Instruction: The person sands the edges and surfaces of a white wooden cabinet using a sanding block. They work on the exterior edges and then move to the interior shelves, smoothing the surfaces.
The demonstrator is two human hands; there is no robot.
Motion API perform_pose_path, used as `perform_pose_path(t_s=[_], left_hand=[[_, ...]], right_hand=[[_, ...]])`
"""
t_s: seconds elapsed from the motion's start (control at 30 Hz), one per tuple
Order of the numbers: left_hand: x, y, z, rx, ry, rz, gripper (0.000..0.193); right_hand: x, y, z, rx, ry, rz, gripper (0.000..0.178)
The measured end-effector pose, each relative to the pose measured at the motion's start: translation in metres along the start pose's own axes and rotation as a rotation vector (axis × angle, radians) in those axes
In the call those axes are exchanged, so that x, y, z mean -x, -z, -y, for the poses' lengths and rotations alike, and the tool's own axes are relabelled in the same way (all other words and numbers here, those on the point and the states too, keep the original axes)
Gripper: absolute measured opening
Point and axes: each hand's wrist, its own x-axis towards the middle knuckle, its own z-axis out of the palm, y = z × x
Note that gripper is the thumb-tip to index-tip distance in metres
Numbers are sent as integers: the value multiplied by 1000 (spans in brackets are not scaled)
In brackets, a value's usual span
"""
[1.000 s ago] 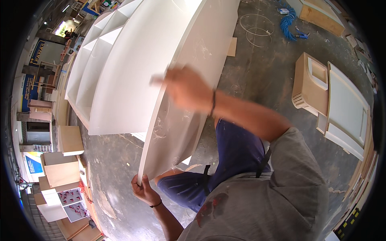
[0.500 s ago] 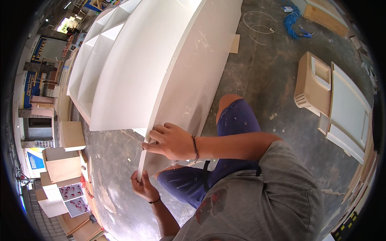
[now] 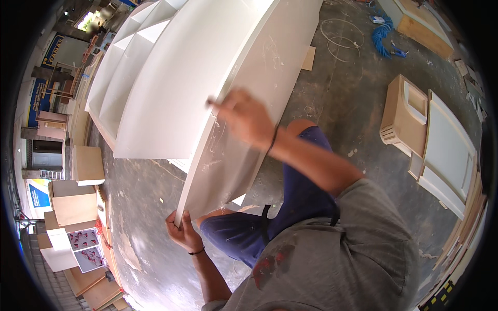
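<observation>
A large white cabinet with open compartments at its far left lies in front of me. Its long side panel faces me, with thin pale scraps or shavings clinging to it. At the panel's near end, my left hand is closed round the corner, thumb on one face and fingers on the other. My right hand is smeared by motion farther up the panel's edge. A dark spot shows at its fingertips; whether that is a small held thing, I cannot tell.
On the concrete floor to the right lie a brown-and-white furniture piece and a white framed panel. Farther off are a coiled blue hose and a loop of pale strip. Boards and boxes stand along the left.
My right hand has moved away from me, up along the panel's edge. The left hand stays at the near corner. More loose scraps show on the panel's face.
</observation>
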Motion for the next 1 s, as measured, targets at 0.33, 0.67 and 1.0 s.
perform_pose_path(t_s=[0.33,0.67,1.0], left_hand=[[2,0,-7,97,70,14,24],[2,-5,-8,23,39,29,25],[2,-6,-9,54,48,26,22]], right_hand=[[-44,36,-58,-157,-399,-81,37],[23,-5,40,-138,34,7,50],[-50,40,-97,-77,-402,-283,27]])
